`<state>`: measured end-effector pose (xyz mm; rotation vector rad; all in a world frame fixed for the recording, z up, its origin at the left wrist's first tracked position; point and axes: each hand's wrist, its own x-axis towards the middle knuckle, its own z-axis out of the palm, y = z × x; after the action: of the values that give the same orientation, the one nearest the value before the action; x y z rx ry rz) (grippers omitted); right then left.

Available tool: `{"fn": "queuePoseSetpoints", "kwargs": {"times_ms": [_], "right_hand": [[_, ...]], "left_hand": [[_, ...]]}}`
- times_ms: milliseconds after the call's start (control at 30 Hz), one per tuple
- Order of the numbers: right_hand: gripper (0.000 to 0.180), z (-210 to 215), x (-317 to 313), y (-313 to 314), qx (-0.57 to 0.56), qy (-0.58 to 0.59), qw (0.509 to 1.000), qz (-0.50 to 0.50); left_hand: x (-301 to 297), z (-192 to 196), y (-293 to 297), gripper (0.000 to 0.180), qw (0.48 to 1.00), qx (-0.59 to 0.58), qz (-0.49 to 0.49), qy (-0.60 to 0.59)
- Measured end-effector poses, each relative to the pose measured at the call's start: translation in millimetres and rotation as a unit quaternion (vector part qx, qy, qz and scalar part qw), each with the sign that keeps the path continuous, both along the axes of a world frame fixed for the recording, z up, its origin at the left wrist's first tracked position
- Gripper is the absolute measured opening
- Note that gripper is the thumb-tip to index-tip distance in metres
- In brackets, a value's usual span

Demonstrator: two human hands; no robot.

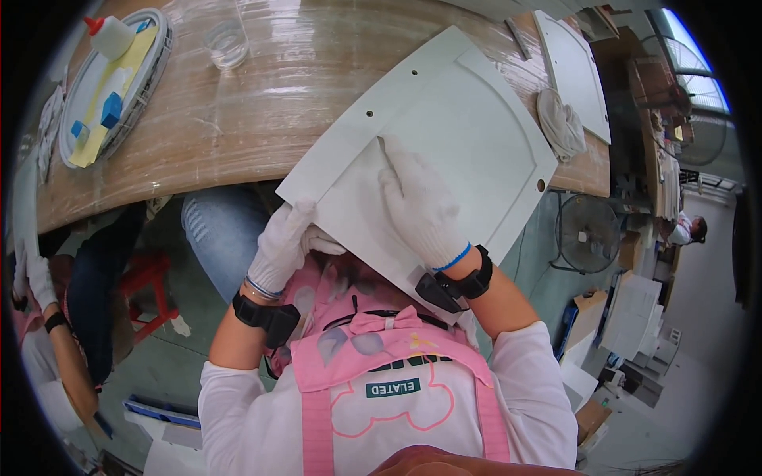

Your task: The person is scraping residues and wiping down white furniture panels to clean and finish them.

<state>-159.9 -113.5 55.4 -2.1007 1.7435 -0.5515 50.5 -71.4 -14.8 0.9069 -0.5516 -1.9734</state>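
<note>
A white panel [476, 119] with a recessed field and small holes rests tilted, partly on the table and partly over my lap. At its near left edge, my left hand [284, 242], in a white knit glove, closes round the rim, some fingers hidden underneath. My gloved right hand [421, 202] lies on the panel's face with its fingers stretched toward a corner of the recess. Its thumb stands apart, and no tool shows in it. Whether something thin lies under the fingertips is hidden.
The table [262, 119] is covered in clear film. On it are a round lid [163, 59] bearing a glue bottle [113, 37] and blue blocks [111, 109], a clear cup [226, 46], a crumpled glove [559, 127] and another white panel [575, 75]. A fan [587, 234] stands right; a co-worker's gloved hand [40, 278] shows left.
</note>
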Motion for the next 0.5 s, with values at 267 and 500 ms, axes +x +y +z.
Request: {"fn": "queuePoseSetpoints", "kwargs": {"times_ms": [267, 500], "right_hand": [[0.051, 1.9, 0.4, 8.7, 0.072, 0.07, 0.991, 0.093], [0.051, 3.7, -4.0, -2.1, 0.017, 0.05, 0.997, 0.056]], "left_hand": [[1.5, -0.5, -0.4, 0.067, 1.0, -0.01, -0.009, -0.002], [1.0, 1.2, 0.1, 0.065, 1.0, -0.006, -0.007, -0.004]]}}
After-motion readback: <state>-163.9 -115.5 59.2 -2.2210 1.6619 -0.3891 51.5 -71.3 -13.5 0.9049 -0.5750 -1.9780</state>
